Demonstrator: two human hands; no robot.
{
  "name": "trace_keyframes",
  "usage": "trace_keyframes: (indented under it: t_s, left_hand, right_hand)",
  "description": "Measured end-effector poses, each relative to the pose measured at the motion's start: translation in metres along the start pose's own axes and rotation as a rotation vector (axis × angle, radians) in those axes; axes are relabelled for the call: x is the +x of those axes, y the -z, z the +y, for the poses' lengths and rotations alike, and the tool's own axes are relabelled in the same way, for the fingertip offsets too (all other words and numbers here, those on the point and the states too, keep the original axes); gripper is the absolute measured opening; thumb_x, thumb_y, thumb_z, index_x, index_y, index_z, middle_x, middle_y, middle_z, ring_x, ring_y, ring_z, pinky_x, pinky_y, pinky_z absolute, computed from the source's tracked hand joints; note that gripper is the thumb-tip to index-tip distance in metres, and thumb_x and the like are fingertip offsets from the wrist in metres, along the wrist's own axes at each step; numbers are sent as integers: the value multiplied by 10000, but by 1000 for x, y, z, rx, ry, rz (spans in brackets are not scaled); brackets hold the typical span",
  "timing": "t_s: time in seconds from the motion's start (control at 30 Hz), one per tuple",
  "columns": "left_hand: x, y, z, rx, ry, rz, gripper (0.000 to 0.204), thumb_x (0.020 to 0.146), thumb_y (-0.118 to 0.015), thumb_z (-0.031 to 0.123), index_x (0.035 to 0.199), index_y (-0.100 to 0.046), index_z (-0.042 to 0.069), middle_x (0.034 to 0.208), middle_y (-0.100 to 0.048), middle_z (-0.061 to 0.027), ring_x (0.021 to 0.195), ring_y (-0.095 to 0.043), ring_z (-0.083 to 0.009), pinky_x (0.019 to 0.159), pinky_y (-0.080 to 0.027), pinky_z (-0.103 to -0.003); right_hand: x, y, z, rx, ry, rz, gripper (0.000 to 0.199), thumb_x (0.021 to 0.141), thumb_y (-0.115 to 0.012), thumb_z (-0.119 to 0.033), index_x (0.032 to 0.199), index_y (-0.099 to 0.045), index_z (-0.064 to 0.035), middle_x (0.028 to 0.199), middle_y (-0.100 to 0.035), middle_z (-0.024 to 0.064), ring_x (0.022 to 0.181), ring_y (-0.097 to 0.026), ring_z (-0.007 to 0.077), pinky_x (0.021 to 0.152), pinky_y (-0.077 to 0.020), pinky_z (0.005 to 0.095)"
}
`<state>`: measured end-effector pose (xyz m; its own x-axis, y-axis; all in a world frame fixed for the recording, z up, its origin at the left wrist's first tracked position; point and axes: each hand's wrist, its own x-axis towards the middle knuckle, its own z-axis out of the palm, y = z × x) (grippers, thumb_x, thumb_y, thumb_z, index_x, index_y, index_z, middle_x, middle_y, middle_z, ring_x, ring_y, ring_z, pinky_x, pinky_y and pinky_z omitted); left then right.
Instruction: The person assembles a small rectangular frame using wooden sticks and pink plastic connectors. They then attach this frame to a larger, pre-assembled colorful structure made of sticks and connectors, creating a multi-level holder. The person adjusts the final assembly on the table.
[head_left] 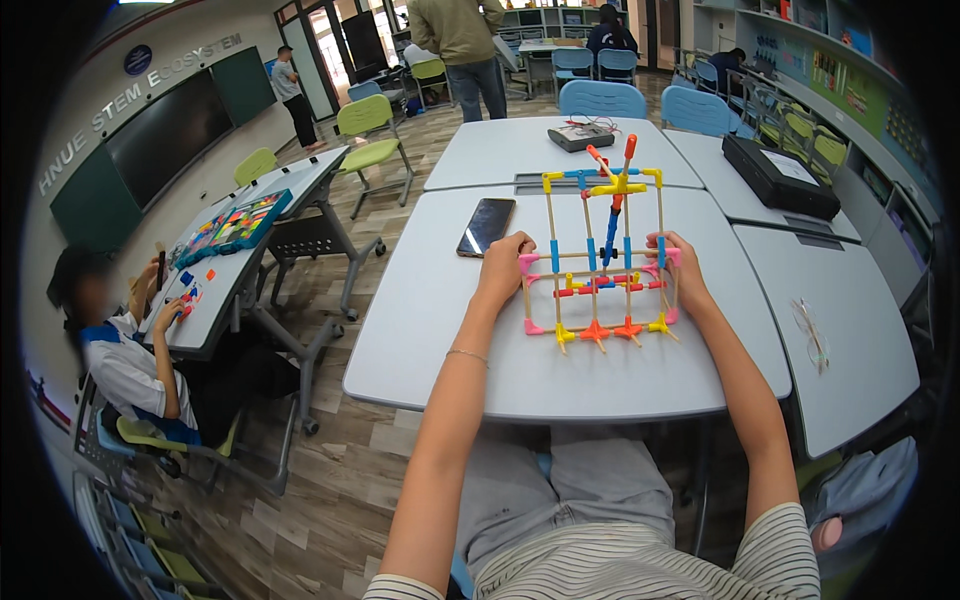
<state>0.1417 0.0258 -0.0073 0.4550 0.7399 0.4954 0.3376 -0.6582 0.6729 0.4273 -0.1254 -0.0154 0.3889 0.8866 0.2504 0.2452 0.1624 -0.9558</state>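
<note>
On the white table in front of me stands a box-shaped model (627,252) of thin wooden sticks joined by coloured plastic connectors. A yellow connector (617,186) tops it, with orange-tipped rods pointing up and a blue rod leading down inside. Pink, yellow and orange connectors line its lower front edge. My left hand (506,268) is closed around the left side, by a pink corner piece. At the opposite side my right hand (682,270) grips near another pink corner. Some of the fingers of both hands are hidden behind the frame.
A dark phone (487,227) lies just beyond my left hand. Farther back are a grey device with wires (580,136) and a black case (781,176). Thin sticks (811,332) lie on the right-hand table. At left, a seated person (140,370) handles coloured pieces beside a parts tray (232,228).
</note>
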Motion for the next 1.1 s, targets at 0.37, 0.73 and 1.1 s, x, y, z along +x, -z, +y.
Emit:
trace_keyframes:
  t_s: [0.37, 0.73, 1.1]
  left_hand:
    - [8, 11, 4, -213, 84, 33, 266, 953, -554, 223, 940, -667, -17, 768, -684, -132, 689, -646, -187, 650, -500, -308]
    - [-43, 26, 54, -324, -168, 53, 202, 991, -540, 155, 1014, -635, -22, 884, -668, -76, 779, -651, -140, 737, -514, -276]
    - [-43, 11, 53, -275, -446, 195, 89, 964, -503, 61, 938, -533, -19, 872, -529, -167, 785, -546, -338, 710, -452, -372]
  right_hand:
    - [2, -4, -5, -30, 1, 18, 341, 992, -507, -264, 1167, -570, 22, 1125, -598, 112, 986, -611, 158, 864, -520, 283]
    - [-12, -6, -59, -163, 480, 242, 357, 1032, -445, -308, 1038, -626, -1, 898, -633, 67, 850, -599, 124, 749, -481, 271]
    - [-13, -2, -35, -402, 464, 45, 404, 1047, -431, -281, 767, -544, -13, 626, -490, 33, 573, -477, 90, 548, -386, 276]
